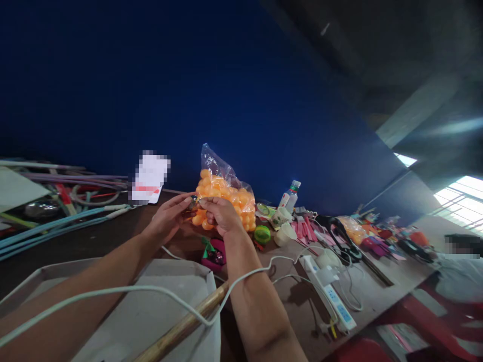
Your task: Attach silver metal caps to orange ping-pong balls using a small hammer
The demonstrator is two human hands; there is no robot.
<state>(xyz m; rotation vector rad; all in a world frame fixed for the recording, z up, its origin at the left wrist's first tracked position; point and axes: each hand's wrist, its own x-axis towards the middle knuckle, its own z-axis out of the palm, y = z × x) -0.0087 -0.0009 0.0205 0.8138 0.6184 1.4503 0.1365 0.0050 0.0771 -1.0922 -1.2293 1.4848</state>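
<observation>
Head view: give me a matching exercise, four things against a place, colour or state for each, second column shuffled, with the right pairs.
Things
1. small shiny item
2. plastic bag
3. power strip
4. wooden stick

Descriptions
A. white, with blue socket faces
B. slanting across the pale tray
C. at the fingertips of left hand and right hand
D. see-through, holding orange pieces

Pairs: 1-C, 2-D, 3-A, 4-B

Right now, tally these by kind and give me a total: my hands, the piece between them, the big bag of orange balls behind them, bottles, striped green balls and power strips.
Hands: 2, left hand and right hand
Small dark piece: 1
Big orange-ball bag: 1
Bottle: 1
Striped green ball: 1
Power strip: 1
Total: 7
</observation>
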